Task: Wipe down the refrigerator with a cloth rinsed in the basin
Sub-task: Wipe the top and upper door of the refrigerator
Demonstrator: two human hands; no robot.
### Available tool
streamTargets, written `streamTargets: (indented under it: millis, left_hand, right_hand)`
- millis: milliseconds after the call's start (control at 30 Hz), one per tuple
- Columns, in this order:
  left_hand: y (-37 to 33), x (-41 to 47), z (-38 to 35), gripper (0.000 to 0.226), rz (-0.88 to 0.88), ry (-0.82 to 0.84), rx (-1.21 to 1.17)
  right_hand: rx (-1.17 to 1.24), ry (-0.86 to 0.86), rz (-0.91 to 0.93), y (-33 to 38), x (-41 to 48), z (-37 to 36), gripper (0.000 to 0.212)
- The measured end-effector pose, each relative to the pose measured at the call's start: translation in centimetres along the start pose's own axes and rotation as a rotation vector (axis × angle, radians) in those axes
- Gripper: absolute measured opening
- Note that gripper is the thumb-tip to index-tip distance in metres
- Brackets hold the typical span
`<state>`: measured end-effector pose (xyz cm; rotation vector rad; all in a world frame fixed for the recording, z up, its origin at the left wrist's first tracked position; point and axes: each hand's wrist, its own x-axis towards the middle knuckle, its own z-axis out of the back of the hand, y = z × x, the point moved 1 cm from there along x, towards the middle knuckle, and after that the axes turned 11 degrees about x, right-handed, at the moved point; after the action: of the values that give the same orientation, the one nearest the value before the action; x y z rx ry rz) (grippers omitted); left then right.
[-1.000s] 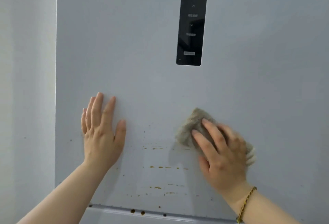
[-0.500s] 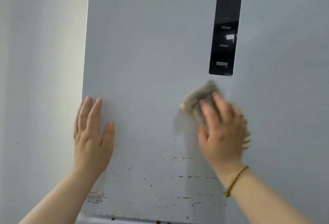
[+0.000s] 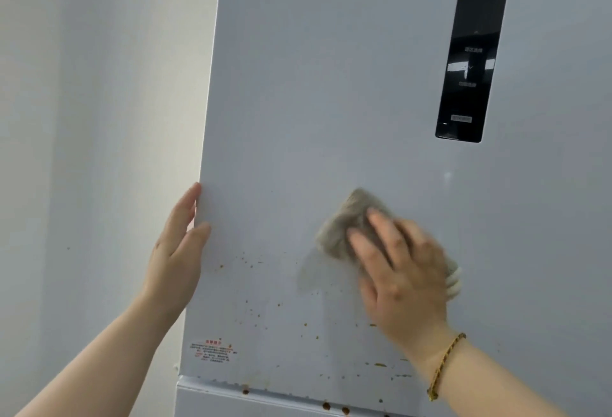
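The pale grey refrigerator door [image 3: 324,85] fills most of the view, speckled with small brown stains [image 3: 265,314] in its lower part. My right hand [image 3: 400,271] presses a grey-beige cloth [image 3: 344,224] flat against the door, right of centre, its fingers spread over the cloth. My left hand [image 3: 178,251] grips the door's left edge, thumb on the front face and fingers wrapped behind the edge. The basin is not in view.
A black control panel [image 3: 470,52] runs down the door at the upper right. A small red-printed label [image 3: 212,350] sits at the door's lower left corner. A white wall [image 3: 99,151] lies left of the refrigerator. A second door's top edge [image 3: 265,400] shows below.
My left hand has shifted from lying flat on the door to gripping its left edge. The right hand moved the cloth up toward the panel, then back down. The view has swung left.
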<state>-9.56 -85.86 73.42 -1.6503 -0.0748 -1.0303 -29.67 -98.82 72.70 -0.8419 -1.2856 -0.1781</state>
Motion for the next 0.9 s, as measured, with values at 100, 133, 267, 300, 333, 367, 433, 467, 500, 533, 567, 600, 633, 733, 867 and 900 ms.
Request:
streamTargets:
  millis: [100, 133, 267, 300, 333, 367, 433, 467, 500, 533, 567, 600, 633, 733, 867, 900]
  left_hand:
    - [0.2, 0.7, 0.9, 0.057, 0.032, 0.051, -0.155]
    - [0.3, 1.0, 1.1, 0.056, 0.038, 0.062, -0.190]
    - [0.5, 1.5, 1.8, 0.051, 0.072, 0.084, -0.254]
    - [0.6, 1.6, 2.0, 0.051, 0.078, 0.086, -0.260]
    - [0.7, 1.7, 2.1, 0.051, 0.082, 0.089, -0.261]
    - [0.7, 1.8, 2.1, 0.051, 0.084, 0.095, -0.264]
    - [0.6, 1.9, 2.3, 0.051, 0.093, 0.108, -0.272]
    - [0.6, 2.0, 2.4, 0.048, 0.100, 0.108, -0.275]
    - [0.5, 2.1, 2.5, 0.044, 0.106, 0.108, -0.270]
    - [0.4, 2.1, 2.5, 0.042, 0.106, 0.113, -0.263]
    - [0.3, 2.1, 2.6, 0.041, 0.102, 0.118, -0.252]
    - [0.2, 2.1, 2.6, 0.041, 0.097, 0.122, -0.246]
    - [0.3, 2.1, 2.6, 0.041, 0.095, 0.126, -0.243]
    - [0.4, 2.0, 2.6, 0.041, 0.097, 0.131, -0.248]
    - [0.3, 1.6, 2.1, 0.046, 0.091, 0.123, -0.248]
    - [0.3, 1.5, 1.9, 0.049, 0.087, 0.119, -0.236]
  right_hand:
    - [0.055, 0.192, 0.371, 2.1, -2.7, -0.3, 0.032]
    - [0.074, 0.214, 0.419, 2.0, -2.5, -0.4, 0.033]
    - [0.081, 0.056, 0.208, 2.1, 2.0, -1.8, 0.030]
    - [0.078, 0.006, 0.096, 2.7, 2.9, -2.3, 0.032]
    - [0.073, -0.031, 0.010, 3.7, 3.4, -2.8, 0.033]
    - [0.072, -0.045, -0.033, 4.8, 3.4, -3.2, 0.033]
    - [0.101, 0.006, 0.030, 7.3, 1.9, -4.0, 0.035]
    - [0.128, 0.062, 0.127, 8.4, 0.8, -4.2, 0.033]
    - [0.151, 0.123, 0.243, 9.3, -0.4, -4.3, 0.030]
    - [0.162, 0.175, 0.343, 9.8, -1.1, -4.2, 0.028]
    - [0.164, 0.204, 0.405, 9.9, -1.3, -4.2, 0.028]
    - [0.170, 0.204, 0.420, 9.9, -0.9, -4.2, 0.029]
    - [0.178, 0.180, 0.384, 9.7, 0.0, -4.4, 0.032]
    - [0.161, 0.082, 0.092, 9.9, 3.1, -5.2, 0.037]
    - [0.126, 0.202, 0.075, 12.9, 0.9, -5.7, 0.046]
    - [0.137, 0.253, 0.164, 13.6, -0.7, -5.7, 0.046]
